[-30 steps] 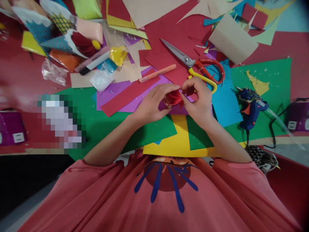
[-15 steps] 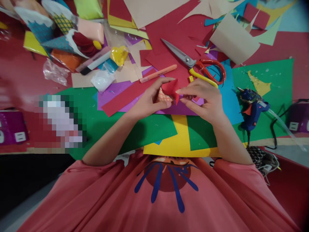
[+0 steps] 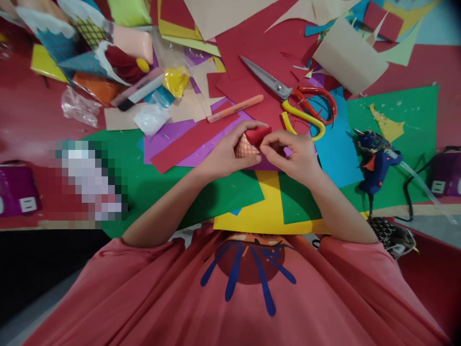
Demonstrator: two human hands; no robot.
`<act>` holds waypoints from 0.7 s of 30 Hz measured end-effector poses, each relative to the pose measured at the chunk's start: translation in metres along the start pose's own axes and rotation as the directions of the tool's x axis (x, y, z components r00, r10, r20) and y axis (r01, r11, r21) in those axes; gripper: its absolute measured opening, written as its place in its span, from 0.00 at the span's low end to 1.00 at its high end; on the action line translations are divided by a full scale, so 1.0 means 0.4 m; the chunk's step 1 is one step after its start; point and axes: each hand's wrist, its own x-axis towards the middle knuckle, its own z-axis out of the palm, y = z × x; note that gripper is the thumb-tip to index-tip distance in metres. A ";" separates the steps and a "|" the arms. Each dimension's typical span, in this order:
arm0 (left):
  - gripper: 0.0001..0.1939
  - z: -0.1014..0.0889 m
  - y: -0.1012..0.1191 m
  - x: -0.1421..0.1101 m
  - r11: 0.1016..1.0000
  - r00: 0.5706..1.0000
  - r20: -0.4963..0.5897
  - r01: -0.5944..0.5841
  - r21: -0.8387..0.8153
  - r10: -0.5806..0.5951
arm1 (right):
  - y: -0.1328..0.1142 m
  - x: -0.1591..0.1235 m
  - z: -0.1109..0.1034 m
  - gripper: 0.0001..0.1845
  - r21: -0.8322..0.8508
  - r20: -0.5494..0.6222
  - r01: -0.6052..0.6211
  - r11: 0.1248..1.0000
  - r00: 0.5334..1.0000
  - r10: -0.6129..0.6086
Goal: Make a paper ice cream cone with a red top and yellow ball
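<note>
My left hand (image 3: 230, 149) is wrapped round a small paper cone (image 3: 247, 146), pale with an orange crosshatch pattern. Out of the cone's top shows a piece of red paper (image 3: 257, 135), curled over on itself. The thumb and fingertips of my right hand (image 3: 288, 151) pinch the right edge of this red paper. The cone's lower end is hidden in my left palm. Just beyond my hands lie an orange marker (image 3: 236, 108) and large scissors (image 3: 284, 91) with one red and one yellow handle.
A blue glue gun (image 3: 378, 166) with a cord lies at the right on a green sheet (image 3: 421, 125). Finished-looking paper cones (image 3: 88, 62) and clay packets (image 3: 133, 43) crowd the upper left. Coloured paper sheets and scraps overlap across the red table. Pixelation covers an object at the left.
My right hand has moved left and closed in on the cone. The red paper, flared out before, is now folded down more tightly. Both hands sit slightly lower.
</note>
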 end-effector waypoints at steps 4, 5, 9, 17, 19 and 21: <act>0.31 0.004 -0.002 -0.002 1.000 1.000 -0.006 -0.001 0.010 0.001 | 0.000 -0.001 0.000 0.08 0.009 0.049 0.004 1.000 0.999 -0.004; 0.31 0.005 -0.003 -0.002 1.000 1.000 -0.008 -0.006 0.014 0.007 | 0.001 -0.002 0.000 0.08 0.017 0.054 0.006 1.000 0.999 -0.007; 0.30 0.012 -0.005 -0.001 0.999 0.999 -0.020 -0.039 0.031 0.040 | 0.006 -0.004 0.003 0.07 0.025 0.052 0.029 0.999 0.998 -0.030; 0.29 0.009 -0.012 -0.005 0.996 0.996 -0.053 -0.066 0.059 0.069 | 0.024 -0.006 -0.002 0.08 -0.012 0.044 0.043 0.999 0.998 -0.042; 0.27 0.007 -0.017 -0.004 0.998 0.996 -0.066 -0.064 -0.003 0.064 | 0.030 -0.010 -0.002 0.08 0.011 -0.001 0.034 0.999 0.999 -0.034; 0.28 0.009 -0.021 -0.002 0.994 0.991 -0.104 -0.086 -0.062 0.079 | 0.036 -0.012 -0.003 0.11 0.022 -0.076 -0.001 1.000 0.997 0.002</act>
